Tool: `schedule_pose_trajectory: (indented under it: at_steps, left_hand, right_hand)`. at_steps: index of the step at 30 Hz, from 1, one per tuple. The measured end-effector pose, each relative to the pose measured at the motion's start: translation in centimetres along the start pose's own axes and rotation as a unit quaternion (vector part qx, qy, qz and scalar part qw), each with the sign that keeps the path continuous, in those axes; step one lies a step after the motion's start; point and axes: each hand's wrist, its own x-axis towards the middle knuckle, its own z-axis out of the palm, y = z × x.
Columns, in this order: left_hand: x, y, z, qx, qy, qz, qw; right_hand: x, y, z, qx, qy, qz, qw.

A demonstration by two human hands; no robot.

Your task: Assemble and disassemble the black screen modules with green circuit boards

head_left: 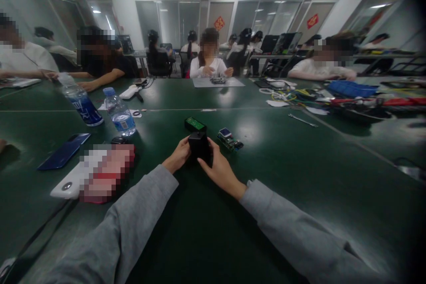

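Note:
Between my two hands is a small black box-shaped casing (199, 145), held upright just above the green tabletop. My left hand (180, 154) grips its left side with the fingers curled round it. On the other side, my right hand (220, 164) is closed on the casing, its thumb across the near face. Just behind lies a black housing with a green circuit board (195, 124) inside. To the right rests a loose circuit board with a small screen (228, 137). What the casing holds inside cannot be seen.
On the left stand a water bottle (120, 113) and a blue-labelled bottle (81, 100), near a dark blue phone (64, 151) and a white power bank (68, 186). A wrench (302, 120) and tangled cables (293, 94) lie to the right. Several people sit around.

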Motion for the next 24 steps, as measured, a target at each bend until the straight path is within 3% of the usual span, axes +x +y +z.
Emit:
schedule_pose_trajectory:
  at_steps: [5,9,12,14,18,24]
  left_hand:
    - [0.7,0.9,-1.2,-0.013,-0.039,-0.010,0.999]
    - [1.0,1.5,-1.6,-0.020,-0.063,-0.016,0.998]
    - [1.0,1.4,-1.5,0.021,-0.035,0.025,0.999]
    - [1.0,1.3,-1.6,0.103,0.003,0.090,0.991]
    - [0.9,1.5,-2.5,0.356,0.059,0.226,0.905]
    - [1.3,0.9,-3.8,0.546,0.033,0.238,0.802]
  right_hand:
    - [0.2,0.3,-0.3,-0.062,0.044,-0.021,0.997]
    - [0.3,1.0,-0.4,-0.128,0.031,-0.017,0.991]
    - [0.3,1.3,-0.3,-0.162,0.028,-0.017,0.986]
    - [0.2,1.5,-0.3,-0.181,0.026,-0.016,0.983]
    - [0.2,1.4,-0.4,-0.203,0.008,-0.015,0.979]
    - [-1.5,-0.6,-1.4,-0.186,-0.049,-0.018,0.981]
